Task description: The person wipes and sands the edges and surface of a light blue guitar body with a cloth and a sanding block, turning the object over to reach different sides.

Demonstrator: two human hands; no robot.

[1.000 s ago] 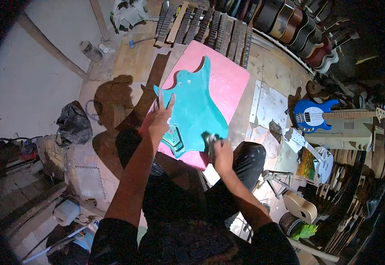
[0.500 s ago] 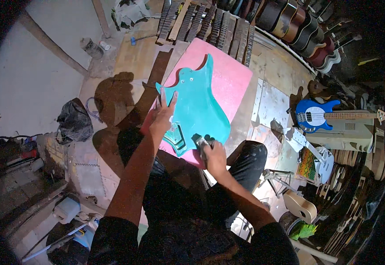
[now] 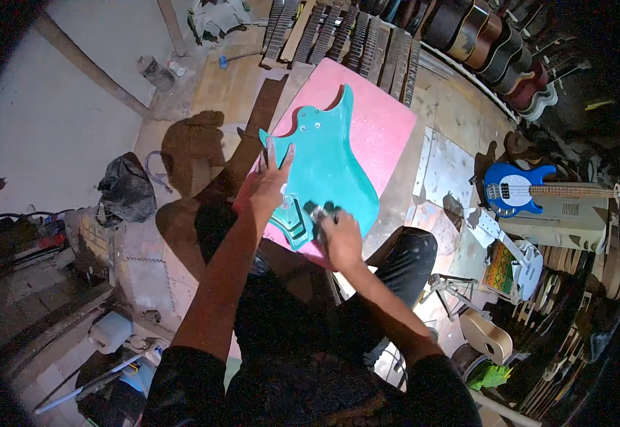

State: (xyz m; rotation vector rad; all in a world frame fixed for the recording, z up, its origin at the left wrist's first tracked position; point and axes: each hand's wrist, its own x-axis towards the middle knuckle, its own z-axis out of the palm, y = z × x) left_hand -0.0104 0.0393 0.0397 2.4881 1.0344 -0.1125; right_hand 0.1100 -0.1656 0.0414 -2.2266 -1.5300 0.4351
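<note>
A turquoise electric guitar body (image 3: 338, 167) lies on a pink board (image 3: 385, 117) in front of me. Across its left edge rests my left hand (image 3: 273, 181), fingers spread and pressing on the surface, partly over a cut-out cavity. My right hand (image 3: 343, 240) is closed round a small dark grey pad (image 3: 317, 215), which touches the body's near part beside that cavity. My fingers cover much of the pad, so its exact kind cannot be made out. Several screw holes show near the body's far end.
Fretted necks (image 3: 345, 35) lie in a row beyond the board. Acoustic guitars (image 3: 491, 53) hang at the far right. On the right sits a blue bass guitar (image 3: 515, 188), with a metal stand (image 3: 452, 290) nearer me. A black bag (image 3: 126, 192) lies left.
My right hand has slid the pad a little up and left over the guitar body, closer to the cavity. The left hand stays on the body; the whole view has shifted slightly.
</note>
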